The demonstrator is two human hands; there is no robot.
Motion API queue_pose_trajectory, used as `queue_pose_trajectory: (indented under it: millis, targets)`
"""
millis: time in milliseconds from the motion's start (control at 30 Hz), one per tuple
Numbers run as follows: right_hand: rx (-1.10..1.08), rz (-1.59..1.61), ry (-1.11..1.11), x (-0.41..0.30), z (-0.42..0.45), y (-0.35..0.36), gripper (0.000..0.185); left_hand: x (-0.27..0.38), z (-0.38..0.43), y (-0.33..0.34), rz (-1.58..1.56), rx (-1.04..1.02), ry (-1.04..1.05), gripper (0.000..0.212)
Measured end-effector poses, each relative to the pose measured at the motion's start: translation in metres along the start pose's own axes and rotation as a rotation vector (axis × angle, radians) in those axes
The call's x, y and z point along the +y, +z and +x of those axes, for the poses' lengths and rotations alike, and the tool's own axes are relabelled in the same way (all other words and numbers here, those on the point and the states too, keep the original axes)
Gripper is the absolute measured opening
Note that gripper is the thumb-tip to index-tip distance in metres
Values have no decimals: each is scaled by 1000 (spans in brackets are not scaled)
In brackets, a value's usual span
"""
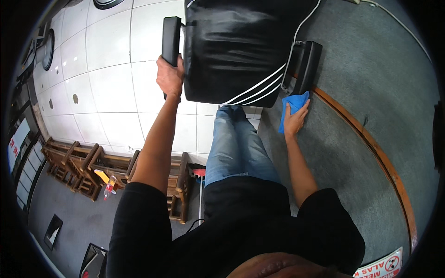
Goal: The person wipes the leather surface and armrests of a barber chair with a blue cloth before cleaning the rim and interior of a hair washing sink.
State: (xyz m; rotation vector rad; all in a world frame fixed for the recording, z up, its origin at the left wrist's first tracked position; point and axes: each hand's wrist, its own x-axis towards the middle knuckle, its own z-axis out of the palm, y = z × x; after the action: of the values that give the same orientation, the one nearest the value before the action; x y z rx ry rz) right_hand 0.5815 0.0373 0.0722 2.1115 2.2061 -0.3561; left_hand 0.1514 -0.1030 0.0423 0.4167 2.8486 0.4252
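Observation:
Before me is a black padded chair [236, 45] with white piping and white diagonal stripes across a front corner of its seat. My left hand [170, 77] is wrapped around its black left armrest [171, 38], thumb on the inner side. A folded blue cloth [294, 103] is in my right hand [294, 120]. The cloth touches the near end of the black right armrest [310, 64]; part of it hangs below my thumb.
White floor tiles [107, 83] lie to the left. Along the grey wall [347, 153] at the right runs a brown wooden strip [368, 139]. Wooden bench seats [80, 166] stand at lower left, a plastic bottle [110, 187] on one. A sign with writing [380, 266] is at lower right.

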Motion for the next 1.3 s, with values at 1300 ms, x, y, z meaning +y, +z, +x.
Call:
queue_pose_trajectory:
  millis: [1300]
  targets:
    - [-169,534,11,-15,145,7,79,6,0,-4,59,-30,-41,62]
